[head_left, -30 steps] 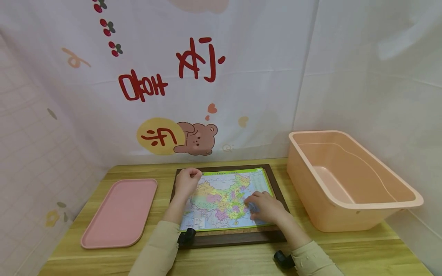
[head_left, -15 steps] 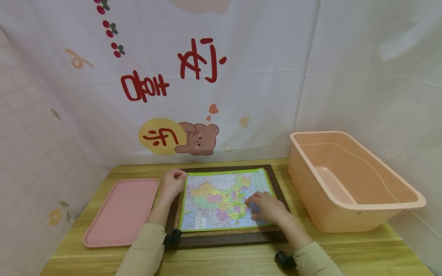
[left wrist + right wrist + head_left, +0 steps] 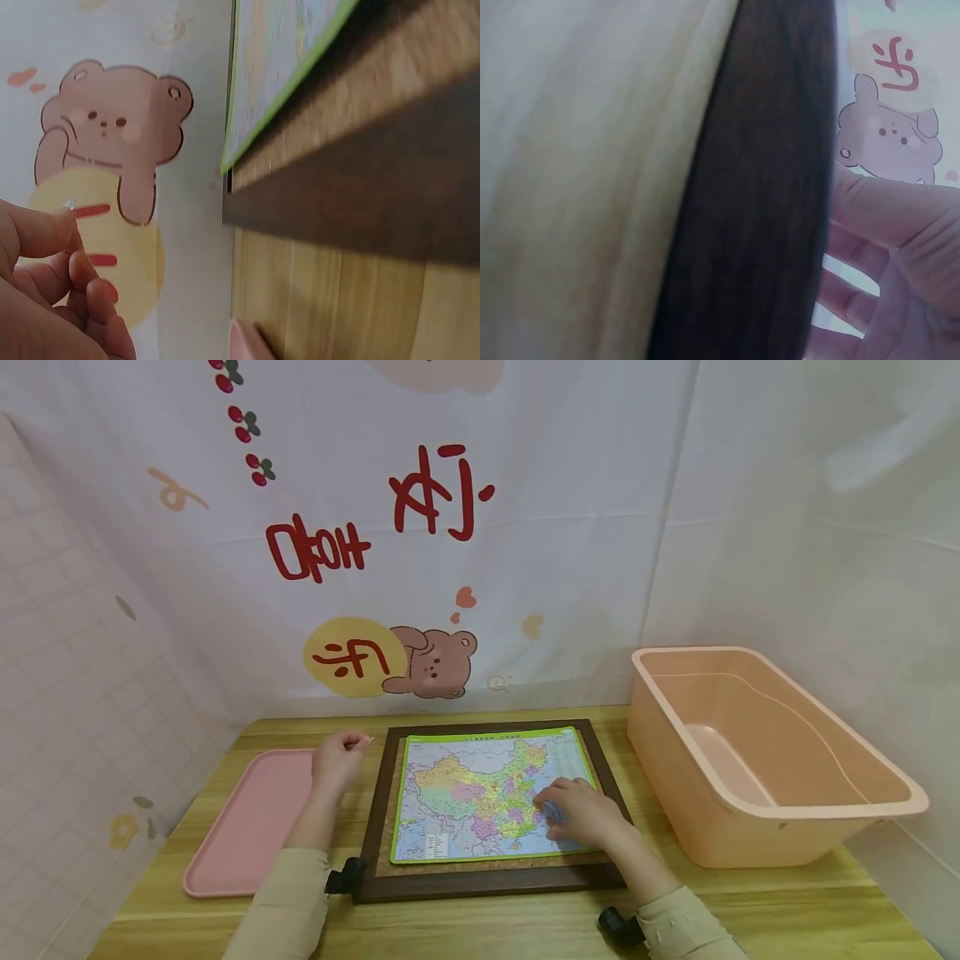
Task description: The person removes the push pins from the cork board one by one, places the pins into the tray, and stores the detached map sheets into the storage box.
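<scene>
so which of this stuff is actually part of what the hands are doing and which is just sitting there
In use:
- map puzzle, under the right hand
- dark wooden frame holding it
- something tiny pinched in the left hand, above the pink tray

Lying about:
- peach plastic tub
- bear backdrop

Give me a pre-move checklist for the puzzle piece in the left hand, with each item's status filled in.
1. Left hand has a firm pinch on the small piece: cannot tell; the fingers are curled with something tiny at the thumb tip in the left wrist view.
2. Left hand is over the pink tray: ok, above its far right corner.
3. Right hand steadies the map puzzle: ok, it rests on the map's right side.
4. Map puzzle sits inside the dark wooden frame: ok.
5. Tray has bare room for the piece: ok.
6. Peach tub is out of the way: ok, at the far right.
</scene>
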The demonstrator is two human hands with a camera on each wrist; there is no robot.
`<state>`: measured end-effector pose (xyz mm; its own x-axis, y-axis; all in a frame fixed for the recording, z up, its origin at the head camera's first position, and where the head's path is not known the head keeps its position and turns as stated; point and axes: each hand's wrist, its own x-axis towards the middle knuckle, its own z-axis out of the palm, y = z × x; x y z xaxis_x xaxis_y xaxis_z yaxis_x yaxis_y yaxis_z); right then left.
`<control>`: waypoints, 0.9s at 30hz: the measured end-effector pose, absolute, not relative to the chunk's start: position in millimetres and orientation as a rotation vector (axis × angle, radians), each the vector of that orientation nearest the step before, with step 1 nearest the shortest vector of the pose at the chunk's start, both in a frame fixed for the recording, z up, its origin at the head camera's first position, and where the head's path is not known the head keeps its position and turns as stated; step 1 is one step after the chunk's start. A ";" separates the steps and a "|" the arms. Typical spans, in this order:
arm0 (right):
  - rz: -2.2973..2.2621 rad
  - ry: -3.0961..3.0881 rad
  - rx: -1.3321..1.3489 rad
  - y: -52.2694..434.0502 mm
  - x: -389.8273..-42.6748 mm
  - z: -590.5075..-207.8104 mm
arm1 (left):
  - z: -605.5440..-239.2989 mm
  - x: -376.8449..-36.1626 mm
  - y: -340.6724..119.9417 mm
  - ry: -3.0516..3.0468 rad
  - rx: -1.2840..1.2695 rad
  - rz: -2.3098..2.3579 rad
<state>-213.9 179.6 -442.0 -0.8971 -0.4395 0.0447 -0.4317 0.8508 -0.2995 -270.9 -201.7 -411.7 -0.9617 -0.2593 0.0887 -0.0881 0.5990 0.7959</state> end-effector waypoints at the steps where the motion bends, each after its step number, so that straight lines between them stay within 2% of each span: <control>1: -0.475 2.996 -0.705 179.8 -214.0 -442.2 | -412.1 -270.8 -204.7 -2.628 0.298 -1.292; 27: -0.476 2.978 -0.710 179.9 -213.1 -439.5 | -417.7 -259.2 -281.0 -2.854 0.443 -1.198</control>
